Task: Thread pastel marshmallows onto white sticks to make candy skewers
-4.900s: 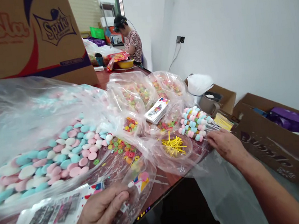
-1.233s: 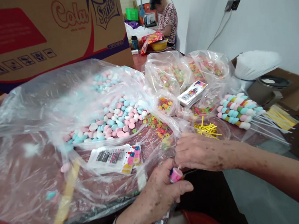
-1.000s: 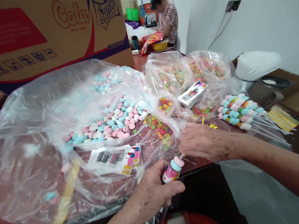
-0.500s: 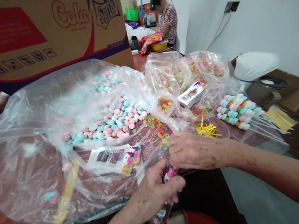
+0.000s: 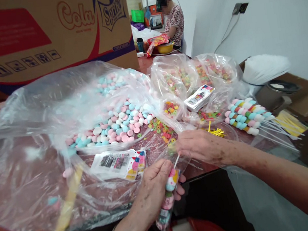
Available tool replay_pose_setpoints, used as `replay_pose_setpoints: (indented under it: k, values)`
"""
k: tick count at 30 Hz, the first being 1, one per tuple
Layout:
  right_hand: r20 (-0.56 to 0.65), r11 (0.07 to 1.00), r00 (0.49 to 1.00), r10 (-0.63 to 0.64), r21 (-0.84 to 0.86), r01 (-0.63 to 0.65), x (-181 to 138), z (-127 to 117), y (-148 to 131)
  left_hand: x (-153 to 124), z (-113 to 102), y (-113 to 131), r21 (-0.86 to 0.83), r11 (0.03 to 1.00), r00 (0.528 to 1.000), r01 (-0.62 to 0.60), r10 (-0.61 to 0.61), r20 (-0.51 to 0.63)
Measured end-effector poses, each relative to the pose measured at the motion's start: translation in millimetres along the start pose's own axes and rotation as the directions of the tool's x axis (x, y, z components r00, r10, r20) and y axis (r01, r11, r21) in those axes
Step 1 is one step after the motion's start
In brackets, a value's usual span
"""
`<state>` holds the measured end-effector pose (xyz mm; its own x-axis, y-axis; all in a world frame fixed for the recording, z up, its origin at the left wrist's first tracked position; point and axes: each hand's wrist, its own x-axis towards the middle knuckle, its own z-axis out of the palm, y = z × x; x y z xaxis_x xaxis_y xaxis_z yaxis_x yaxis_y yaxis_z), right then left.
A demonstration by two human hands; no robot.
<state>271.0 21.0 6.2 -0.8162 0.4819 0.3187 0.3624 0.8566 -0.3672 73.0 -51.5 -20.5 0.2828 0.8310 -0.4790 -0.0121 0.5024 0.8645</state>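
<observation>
Okay, your left hand [image 5: 157, 177] is curled round the clear, colour-printed plastic sleeve [image 5: 173, 177] of pastel marshmallows [image 5: 168, 202], probably to steady it, while your right hand [image 5: 195, 147] pinches the thin white stick [image 5: 177, 161] above, shiny yellow strips [image 5: 216, 133] just past that grip, likely for easy reach.

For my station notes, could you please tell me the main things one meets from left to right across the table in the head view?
Yellow strip, printed packets, left hand, right hand, marshmallow skewers.
</observation>
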Motion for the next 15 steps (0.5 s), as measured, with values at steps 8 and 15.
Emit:
replay_pose_setpoints:
  k: [8,15]
  values:
    - [-0.096,0.984,0.988,0.119,0.141,-0.105,4.3,16.6,-12.4,3.7,-1.9,-1.8,0.038,0.992,0.988,-0.119,0.122,-0.093]
    - [-0.218,0.978,0.953,0.209,0.077,-0.196,5.6,25.7,-36.2,6.9,-1.0,0.3,0.109,0.986,0.963,-0.129,0.151,-0.222]
